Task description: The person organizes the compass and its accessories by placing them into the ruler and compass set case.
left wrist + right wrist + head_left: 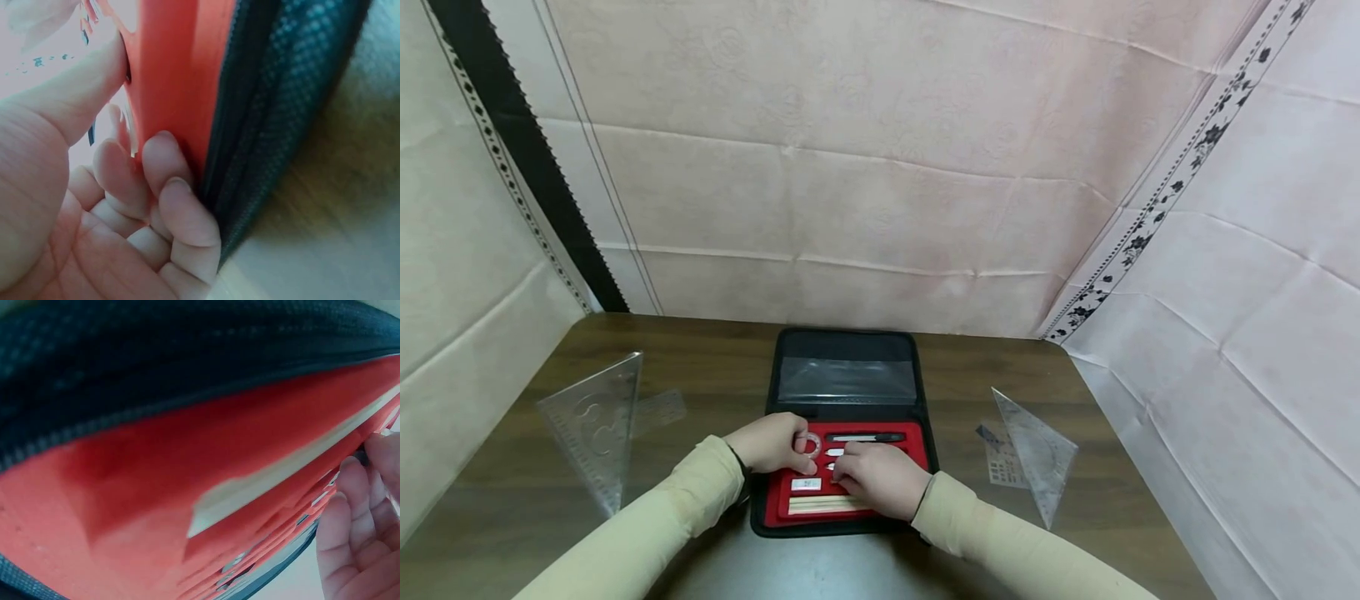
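Observation:
A drawing instrument case [847, 385] lies unfolded, its red tray [891, 427] holding fitted tools. My left hand [771, 444] bends over the tray's left edge, thumb and index finger beside a round clear-and-white ring [812, 444]. In the left wrist view, its lower fingers [187, 212] curl against the tray's side; whether it grips the ring, I cannot tell. My right hand [883, 477] reaches over the tray's middle; its thumb and fingers pinch a small dark piece [361, 456]. Also in the tray are a black pen-like tool [865, 437], white eraser [806, 483] and pale wooden pencils [823, 504].
On the left a clear set square [597, 425] stands tilted, with a small clear strip [658, 410] behind it. Another clear set square [1037, 454] and a printed clear strip [1002, 457] are on the right. The wooden table [715, 367] meets cloth-covered walls at the back and sides.

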`<action>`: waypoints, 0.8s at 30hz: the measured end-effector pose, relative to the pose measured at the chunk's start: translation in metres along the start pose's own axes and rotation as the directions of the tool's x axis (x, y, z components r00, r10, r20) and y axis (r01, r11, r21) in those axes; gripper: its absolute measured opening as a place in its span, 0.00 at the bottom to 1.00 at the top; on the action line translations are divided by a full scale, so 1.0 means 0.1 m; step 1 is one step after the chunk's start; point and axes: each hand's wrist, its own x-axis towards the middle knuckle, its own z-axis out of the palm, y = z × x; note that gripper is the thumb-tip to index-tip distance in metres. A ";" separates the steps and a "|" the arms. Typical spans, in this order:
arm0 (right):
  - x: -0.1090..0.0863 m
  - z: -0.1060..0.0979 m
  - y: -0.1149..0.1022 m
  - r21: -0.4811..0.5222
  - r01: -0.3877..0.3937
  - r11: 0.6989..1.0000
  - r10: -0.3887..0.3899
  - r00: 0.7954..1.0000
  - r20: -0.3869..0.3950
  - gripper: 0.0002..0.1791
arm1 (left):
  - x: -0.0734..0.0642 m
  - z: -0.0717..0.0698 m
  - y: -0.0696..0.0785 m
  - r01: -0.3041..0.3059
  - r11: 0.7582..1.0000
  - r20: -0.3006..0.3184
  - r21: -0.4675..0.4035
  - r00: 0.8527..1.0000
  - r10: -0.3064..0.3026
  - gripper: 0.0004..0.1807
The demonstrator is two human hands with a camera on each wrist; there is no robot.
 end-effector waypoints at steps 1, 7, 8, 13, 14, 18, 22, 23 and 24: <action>0.00 0.01 0.00 -0.008 0.004 1.000 -0.004 1.000 -0.004 0.09 | 0.01 0.00 0.00 -0.003 1.000 0.000 -0.001 1.000 0.003 0.19; -0.05 -0.02 -0.06 -0.156 0.061 0.986 -0.061 0.998 0.009 0.12 | 0.02 0.02 0.01 -0.007 1.000 -0.007 0.007 1.000 0.007 0.19; -0.07 -0.03 -0.08 -0.188 0.070 0.980 -0.068 0.998 0.019 0.13 | 0.01 0.02 0.01 -0.006 1.000 -0.008 0.010 1.000 0.006 0.19; -0.17 -0.02 -0.11 -0.257 0.072 0.964 -0.056 0.996 0.067 0.22 | -0.01 0.02 -0.02 0.003 1.000 -0.013 0.022 1.000 -0.003 0.19; -0.18 -0.02 -0.10 -0.257 0.068 0.964 -0.051 0.996 0.073 0.24 | -0.02 0.02 -0.02 0.004 1.000 -0.013 0.021 1.000 -0.004 0.19; -0.21 -0.01 -0.09 -0.247 0.057 0.967 -0.037 0.996 0.085 0.26 | -0.03 0.01 -0.03 0.001 1.000 -0.013 0.019 1.000 -0.001 0.19; -0.22 -0.02 -0.08 -0.249 0.052 0.967 -0.030 0.995 0.091 0.25 | -0.02 0.01 -0.01 -0.004 1.000 -0.010 0.019 1.000 0.004 0.19; -0.22 -0.02 -0.08 -0.247 0.052 0.968 -0.030 0.995 0.091 0.26 | -0.02 0.01 -0.01 -0.005 1.000 -0.009 0.020 1.000 0.005 0.19; -0.23 -0.03 -0.08 -0.250 0.056 0.967 -0.034 0.995 0.093 0.26 | -0.01 0.01 0.00 -0.005 1.000 -0.008 0.020 1.000 0.005 0.19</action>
